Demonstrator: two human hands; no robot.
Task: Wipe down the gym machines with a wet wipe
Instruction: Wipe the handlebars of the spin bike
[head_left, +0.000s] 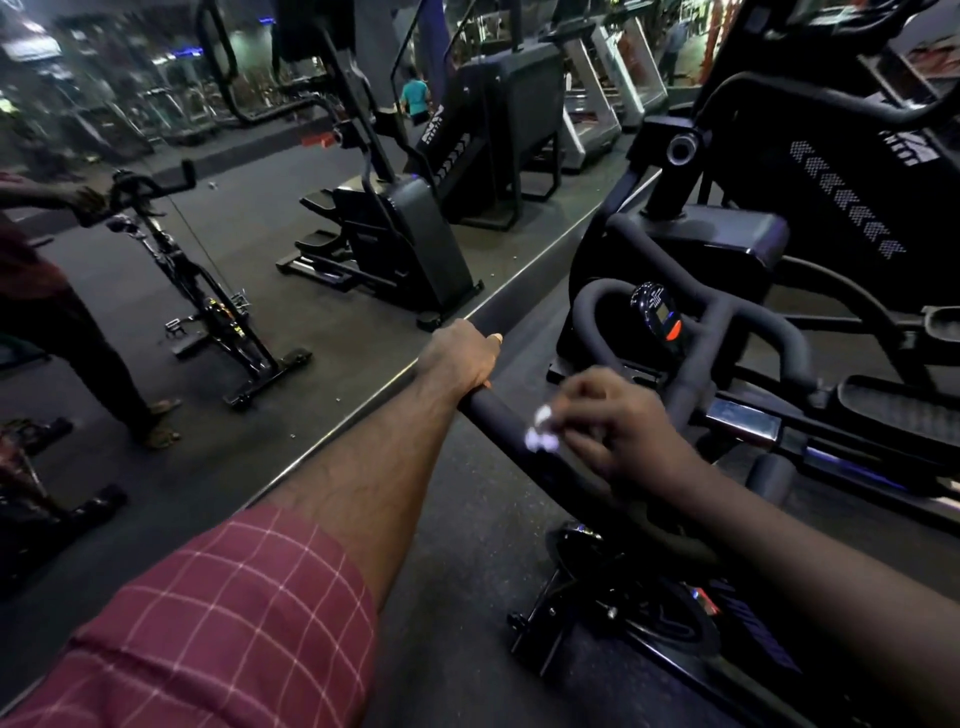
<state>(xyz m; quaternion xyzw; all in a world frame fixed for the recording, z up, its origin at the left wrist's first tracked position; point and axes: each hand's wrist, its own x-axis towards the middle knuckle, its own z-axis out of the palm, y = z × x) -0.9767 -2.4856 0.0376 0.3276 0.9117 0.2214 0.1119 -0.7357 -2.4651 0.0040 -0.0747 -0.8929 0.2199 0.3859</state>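
Maroon checked sleeve (234, 623) on the near left arm, right hand (618, 431) pinching a crumpled white wet wipe (540, 434) against the black handlebar (491, 413) of an exercise bike (649, 613), left hand (457, 358) grasping the handlebar's far left end, wall mirror (311, 338) beyond.

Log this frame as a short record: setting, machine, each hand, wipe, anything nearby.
setting: gym floor beside a wall mirror
machine: black spin bike, seen from above
left hand: grips the near end of the handlebar
right hand: pinches a white wet wipe at the handlebar; the hand is blurred
console: small display, lit, with a red patch
nearby: stair climber behind the bike
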